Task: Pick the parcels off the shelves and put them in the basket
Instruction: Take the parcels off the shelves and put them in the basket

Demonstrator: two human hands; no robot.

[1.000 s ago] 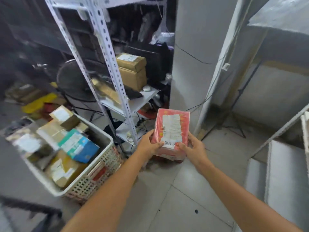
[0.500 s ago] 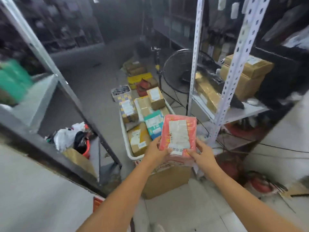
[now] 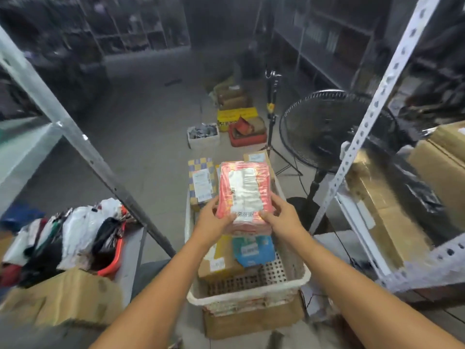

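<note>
I hold a flat red parcel with a white label above the white plastic basket. My left hand grips its lower left corner and my right hand grips its lower right corner. Inside the basket lie several parcels: a blue box, a brown carton and a chequered parcel at the far end. The basket rests on a cardboard box. Brown cartons sit on the shelf to the right.
White perforated shelf uprights stand right of the basket, with a black floor fan behind them. A grey shelf post slants at left above a pile of plastic bags. Crates and boxes lie on the floor beyond.
My view has swung left and onto the basket. The red parcel, held in both hands throughout, has come from beside the basket to above its middle.
</note>
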